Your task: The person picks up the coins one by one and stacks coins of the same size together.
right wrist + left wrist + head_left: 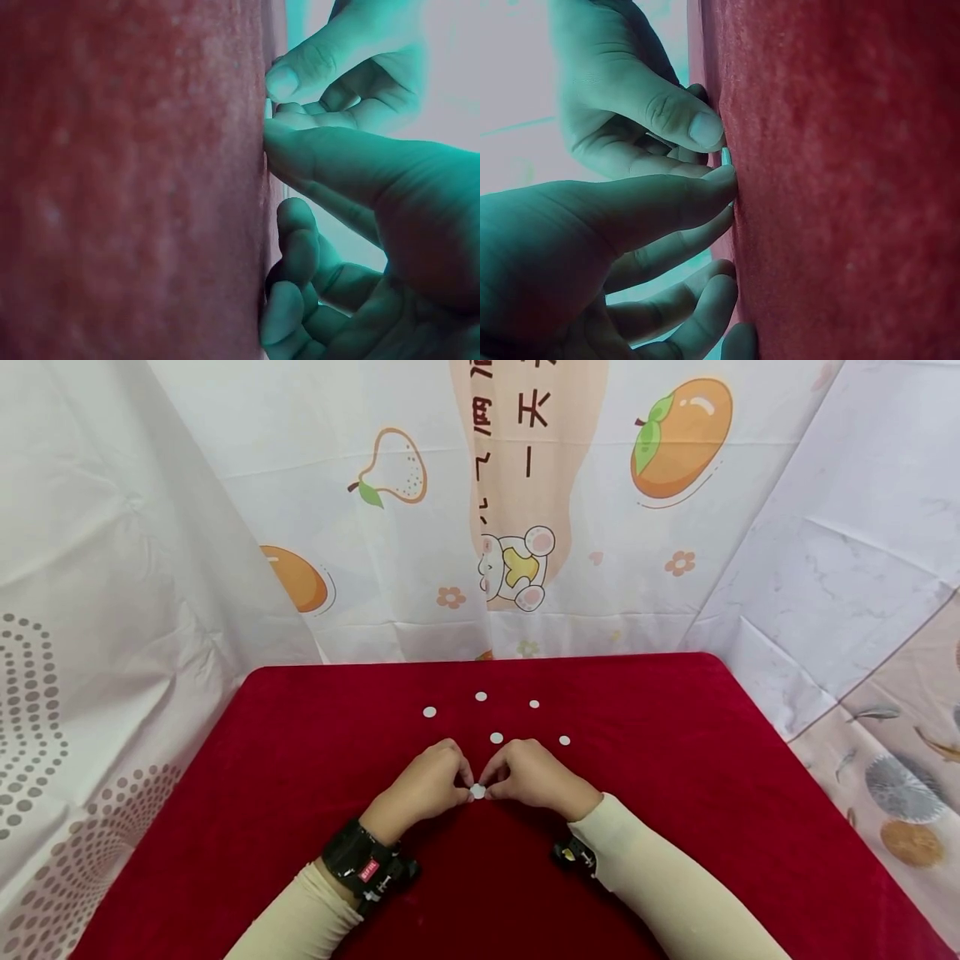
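The white disc [477, 791] lies low in the frame's centre on the red cloth [675, 793]. We pinch it with our left hand [423, 787] and right hand [534, 781] together, probably because it is thin and flat.

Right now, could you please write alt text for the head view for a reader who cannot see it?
A left hand and right hand together pinch a small white disc on a red tablecloth. Five more white discs lie beyond them, before a fruit-printed curtain.
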A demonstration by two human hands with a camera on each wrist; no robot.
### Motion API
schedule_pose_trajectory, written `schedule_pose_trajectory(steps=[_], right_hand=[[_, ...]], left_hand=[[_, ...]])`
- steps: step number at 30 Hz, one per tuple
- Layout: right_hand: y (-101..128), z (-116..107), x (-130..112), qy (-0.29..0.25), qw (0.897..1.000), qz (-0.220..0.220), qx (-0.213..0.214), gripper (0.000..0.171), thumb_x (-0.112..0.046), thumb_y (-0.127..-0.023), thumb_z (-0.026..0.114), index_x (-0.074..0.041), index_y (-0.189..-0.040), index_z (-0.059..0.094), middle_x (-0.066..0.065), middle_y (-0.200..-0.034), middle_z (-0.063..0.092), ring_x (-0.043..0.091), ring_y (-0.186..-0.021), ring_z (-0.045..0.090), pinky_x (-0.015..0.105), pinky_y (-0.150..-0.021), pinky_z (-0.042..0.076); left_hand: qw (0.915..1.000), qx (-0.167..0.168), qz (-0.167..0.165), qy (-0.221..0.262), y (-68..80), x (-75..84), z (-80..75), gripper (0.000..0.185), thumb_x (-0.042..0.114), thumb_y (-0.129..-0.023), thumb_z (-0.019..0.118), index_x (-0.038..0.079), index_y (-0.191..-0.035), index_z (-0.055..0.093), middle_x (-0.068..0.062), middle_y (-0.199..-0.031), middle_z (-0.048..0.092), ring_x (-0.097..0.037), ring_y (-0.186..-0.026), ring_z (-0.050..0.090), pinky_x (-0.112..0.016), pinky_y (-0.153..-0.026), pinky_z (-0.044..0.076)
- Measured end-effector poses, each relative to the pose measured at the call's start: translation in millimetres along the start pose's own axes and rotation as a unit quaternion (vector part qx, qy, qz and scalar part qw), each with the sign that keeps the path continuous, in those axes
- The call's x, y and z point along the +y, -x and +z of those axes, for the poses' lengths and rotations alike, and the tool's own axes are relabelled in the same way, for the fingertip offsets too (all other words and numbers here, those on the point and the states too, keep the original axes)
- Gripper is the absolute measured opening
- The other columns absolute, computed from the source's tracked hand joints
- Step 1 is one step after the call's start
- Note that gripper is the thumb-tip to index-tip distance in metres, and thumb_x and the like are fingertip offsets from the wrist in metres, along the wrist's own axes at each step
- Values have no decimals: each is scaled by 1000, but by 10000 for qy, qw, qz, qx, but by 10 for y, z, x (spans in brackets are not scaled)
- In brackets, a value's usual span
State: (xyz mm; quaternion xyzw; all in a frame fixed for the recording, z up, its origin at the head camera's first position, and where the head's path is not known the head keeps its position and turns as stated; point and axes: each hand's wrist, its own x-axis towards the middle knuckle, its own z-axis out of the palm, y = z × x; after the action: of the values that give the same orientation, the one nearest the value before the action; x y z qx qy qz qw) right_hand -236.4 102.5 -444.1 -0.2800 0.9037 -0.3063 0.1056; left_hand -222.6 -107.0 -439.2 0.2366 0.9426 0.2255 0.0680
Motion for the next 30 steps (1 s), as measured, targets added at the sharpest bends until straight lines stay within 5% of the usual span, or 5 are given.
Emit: schedule_pose_trajectory(steps=[30], right_hand=[[-8, 31, 72, -523, 9986, 80, -31, 10, -18, -85, 86, -24, -93, 85, -9, -65, 68, 8, -57, 55, 24, -53, 45]], left_hand=[[9999, 2, 100, 62, 1, -21, -38, 11, 14, -83, 87, 16, -83, 77, 1, -95, 61, -11, -82, 53, -28, -71, 48]])
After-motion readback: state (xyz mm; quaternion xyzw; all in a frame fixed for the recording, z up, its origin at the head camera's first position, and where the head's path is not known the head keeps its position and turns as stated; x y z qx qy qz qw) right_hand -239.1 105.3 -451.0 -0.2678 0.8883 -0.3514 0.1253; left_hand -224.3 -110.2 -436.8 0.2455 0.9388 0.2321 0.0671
